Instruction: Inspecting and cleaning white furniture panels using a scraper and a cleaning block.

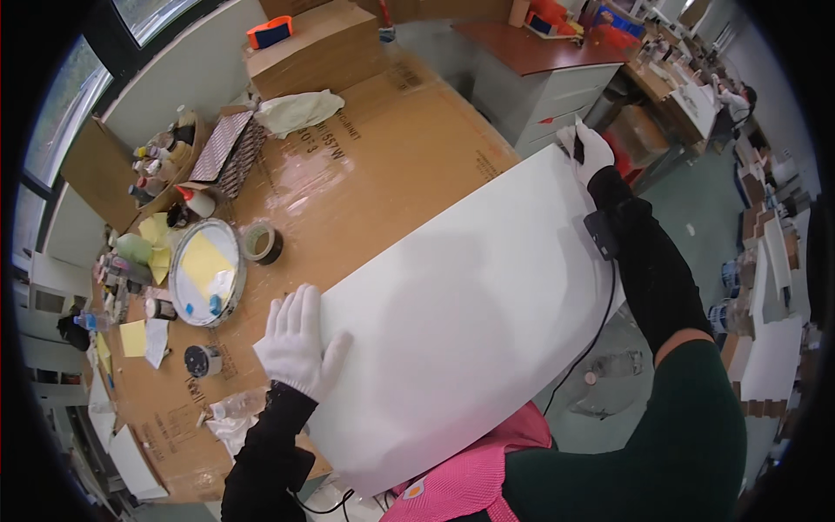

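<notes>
A large white board (461, 304) lies tilted across the cardboard-covered table (391, 165). My left hand (296, 344), in a white glove, rests flat with fingers spread on the board's near-left edge. My right hand (587, 150), also gloved, grips the board's far right corner. A small black device (602, 233) is strapped to my right forearm, with a cable hanging from it.
A round mirror (207, 271) with a yellow sheet on it, a tape roll (263, 243), small bottles (156, 165) and yellow notes crowd the table's left. A cardboard box (317, 48) stands at the back. A grey cabinet (539, 91) is beyond the table. Another person (735, 103) works far right.
</notes>
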A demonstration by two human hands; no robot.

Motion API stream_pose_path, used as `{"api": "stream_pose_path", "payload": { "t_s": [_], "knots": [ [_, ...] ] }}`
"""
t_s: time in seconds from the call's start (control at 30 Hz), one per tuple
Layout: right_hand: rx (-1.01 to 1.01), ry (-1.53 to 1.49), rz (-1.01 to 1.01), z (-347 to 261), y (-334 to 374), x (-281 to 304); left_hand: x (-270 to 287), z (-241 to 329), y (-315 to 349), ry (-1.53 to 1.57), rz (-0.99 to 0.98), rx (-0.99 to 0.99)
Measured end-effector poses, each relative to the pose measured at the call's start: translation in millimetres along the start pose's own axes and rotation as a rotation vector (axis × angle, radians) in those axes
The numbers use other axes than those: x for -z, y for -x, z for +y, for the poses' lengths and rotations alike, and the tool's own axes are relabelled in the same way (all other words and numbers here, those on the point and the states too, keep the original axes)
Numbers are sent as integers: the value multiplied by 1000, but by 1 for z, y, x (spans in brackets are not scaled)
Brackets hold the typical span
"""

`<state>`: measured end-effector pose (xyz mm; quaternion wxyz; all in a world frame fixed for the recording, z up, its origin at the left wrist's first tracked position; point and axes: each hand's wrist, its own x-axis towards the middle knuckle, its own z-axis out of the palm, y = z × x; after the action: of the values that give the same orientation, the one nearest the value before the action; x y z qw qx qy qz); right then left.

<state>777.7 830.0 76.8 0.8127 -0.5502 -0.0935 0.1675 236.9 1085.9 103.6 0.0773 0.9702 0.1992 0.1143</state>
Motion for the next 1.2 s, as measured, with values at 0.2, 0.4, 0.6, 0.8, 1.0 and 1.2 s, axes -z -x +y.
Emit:
{"api": "stream_pose_path", "payload": {
  "t_s": [0.2,0.4,0.6,0.8,1.0,1.2],
  "knots": [
    [627,1538,-13,-6,28,-42,11,-5,9,9,-8,33],
    [575,1760,59,6,57,-52,7,-1,1,53,-9,14],
    [694,1496,-297,29,103,-89,8,-3,2,56,-19,46],
    [673,1576,68,10,49,-35,5,-4,0,65,-11,28],
    [734,1511,-44,19,65,-58,8,-7,5,55,-19,34],
    [596,1697,-247,41,112,-98,6,-5,5,70,25,18]
  ]
}}
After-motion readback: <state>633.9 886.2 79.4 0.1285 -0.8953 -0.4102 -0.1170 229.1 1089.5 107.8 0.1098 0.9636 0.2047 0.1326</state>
